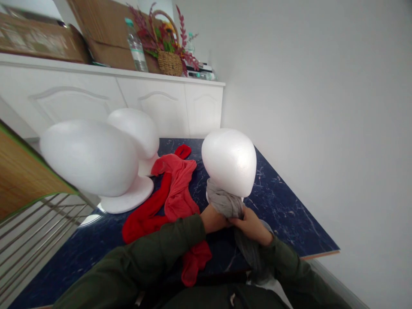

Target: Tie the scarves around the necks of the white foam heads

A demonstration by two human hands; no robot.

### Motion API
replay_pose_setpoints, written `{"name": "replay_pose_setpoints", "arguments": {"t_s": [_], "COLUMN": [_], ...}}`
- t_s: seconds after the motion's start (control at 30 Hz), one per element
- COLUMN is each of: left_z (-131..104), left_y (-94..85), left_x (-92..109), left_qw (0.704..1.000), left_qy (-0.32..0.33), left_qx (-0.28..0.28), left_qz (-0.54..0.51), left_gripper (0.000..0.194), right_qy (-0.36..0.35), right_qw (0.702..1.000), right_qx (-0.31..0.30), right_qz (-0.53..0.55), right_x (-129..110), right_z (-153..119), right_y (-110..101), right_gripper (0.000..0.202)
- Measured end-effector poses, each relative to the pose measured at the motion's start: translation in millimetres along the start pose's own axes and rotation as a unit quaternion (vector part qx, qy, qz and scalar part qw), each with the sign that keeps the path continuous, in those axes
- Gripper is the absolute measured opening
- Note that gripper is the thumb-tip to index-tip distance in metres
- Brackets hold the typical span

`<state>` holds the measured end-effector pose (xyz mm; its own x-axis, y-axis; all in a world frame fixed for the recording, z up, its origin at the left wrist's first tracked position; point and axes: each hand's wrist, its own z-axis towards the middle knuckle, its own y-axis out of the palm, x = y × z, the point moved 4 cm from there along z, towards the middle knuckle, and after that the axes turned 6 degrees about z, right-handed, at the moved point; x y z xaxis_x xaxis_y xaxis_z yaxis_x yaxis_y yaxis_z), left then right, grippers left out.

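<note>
A grey scarf [227,202] is wrapped around the neck of a white foam mannequin head [228,159], and its loose end hangs down over the table's near edge. My left hand [214,219] is closed on the scarf at the front of the neck, its fingers partly hidden by the cloth. Close beside it, my right hand [254,226] pinches the scarf with thumb and fingers. Left of my hands lie a coral-pink scarf [180,189] and a bright red scarf [148,210], partly overlapping. One pink end drops near the front edge.
Two more white mannequin heads, a near one [90,156] and a far one [135,131], stand at the left of the dark blue marbled table [283,201]. A metal rack [41,240] is at far left. Behind, a white cabinet [157,107] bears cardboard boxes, bottles and a flower basket [170,63].
</note>
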<state>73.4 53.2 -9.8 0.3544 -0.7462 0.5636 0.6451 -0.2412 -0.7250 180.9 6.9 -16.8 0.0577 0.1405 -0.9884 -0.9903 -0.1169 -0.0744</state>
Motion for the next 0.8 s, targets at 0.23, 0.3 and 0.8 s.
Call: {"name": "replay_pose_setpoints", "arguments": {"t_s": [0.23,0.3,0.8], "left_z": [-15,-12,-4], "left_y": [-16.3,-15.9,-1.1], "left_x": [-11,-13,-27], "left_qw": [0.990,0.989,0.900], "left_qy": [-0.113,-0.131,-0.199], "left_qx": [0.076,0.056,-0.041], "left_qz": [0.044,0.040,-0.386], "left_gripper": [0.033,0.027,0.037], "right_qy": [0.140,0.145,0.139], "right_qw": [0.909,0.899,0.921], "right_qx": [0.022,0.008,-0.003], "right_qz": [0.392,0.413,0.364], "right_x": [6,5,5], "right_z": [5,6,0], "right_y": [-4,-5,-1], "right_gripper": [0.032,0.033,0.029]}}
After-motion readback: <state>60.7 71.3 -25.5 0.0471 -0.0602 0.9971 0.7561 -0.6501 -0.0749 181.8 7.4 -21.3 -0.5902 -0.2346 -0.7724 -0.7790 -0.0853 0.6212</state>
